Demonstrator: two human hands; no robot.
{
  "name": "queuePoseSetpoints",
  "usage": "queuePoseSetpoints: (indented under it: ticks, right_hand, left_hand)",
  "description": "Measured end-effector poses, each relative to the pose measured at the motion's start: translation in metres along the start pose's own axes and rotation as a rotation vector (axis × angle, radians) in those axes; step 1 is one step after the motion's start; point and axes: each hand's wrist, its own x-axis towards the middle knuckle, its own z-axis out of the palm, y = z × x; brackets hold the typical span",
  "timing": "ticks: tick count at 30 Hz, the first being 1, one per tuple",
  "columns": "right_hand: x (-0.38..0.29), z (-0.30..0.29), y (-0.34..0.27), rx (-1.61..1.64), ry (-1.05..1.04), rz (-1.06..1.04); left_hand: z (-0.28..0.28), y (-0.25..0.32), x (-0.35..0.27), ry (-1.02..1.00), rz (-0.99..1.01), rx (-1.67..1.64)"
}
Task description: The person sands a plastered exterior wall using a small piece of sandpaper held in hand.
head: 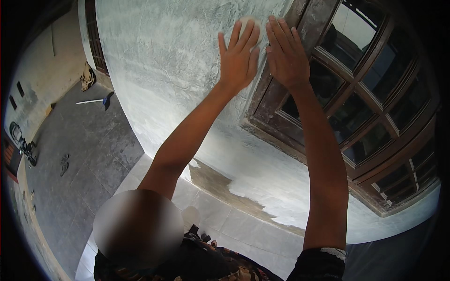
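My left hand [238,54] lies with spread fingers against the grey-white plastered wall [168,66], beside the window. A pale, blurred round patch [258,30] shows around its fingertips; whether it is an object, I cannot tell. My right hand [289,54] is just to the right, palm toward the wall, fingers straight and slightly apart. It reaches over the border where the plaster meets the dark brown wooden window frame [270,98]. Nothing is visibly gripped in it. Both arms are raised, and the palms are hidden from view.
Panes of glass [349,33] fill the wooden window at right. Lower down, the wall has a bare brown patch [214,179] above grey floor tiles [242,224]. At left are a broom [95,101], a sack [88,77], sandals [64,164] and a parked motorcycle [24,145].
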Motion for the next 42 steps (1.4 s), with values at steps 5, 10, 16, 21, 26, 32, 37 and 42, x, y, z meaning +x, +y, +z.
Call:
queuePoseSetpoints:
  ticks: [5,10,16,21,26,32,37,42]
  right_hand:
    - [0.004,0.0,-0.003,0.0,0.003,-0.011]
    - [-0.002,-0.002,-0.001,0.002,-0.011,0.001]
    - [-0.002,-0.004,0.001,0.005,-0.004,0.014]
    - [0.001,-0.002,-0.008,0.032,-0.016,0.017]
    - [0.003,-0.008,-0.003,0.028,-0.024,0.016]
    - [0.003,-0.007,-0.003,0.077,0.038,-0.006]
    - [0.003,-0.015,-0.003,0.021,-0.134,-0.02]
    - [0.005,-0.019,-0.002,0.012,-0.101,-0.03]
  left_hand:
    - [0.003,-0.01,-0.073,-0.057,-0.009,0.009]
    - [-0.006,0.0,0.004,0.025,0.052,0.013]
    - [0.0,-0.007,-0.063,-0.107,0.032,0.029]
    - [-0.012,-0.006,-0.015,-0.115,0.022,0.035]
    - [-0.001,-0.015,-0.023,-0.058,0.094,0.003]
    - [-0.025,-0.038,-0.024,-0.185,0.197,0.086]
    - [-0.02,-0.04,0.022,-0.12,0.31,0.068]
    - [-0.022,-0.061,-0.035,-0.304,0.357,0.154]
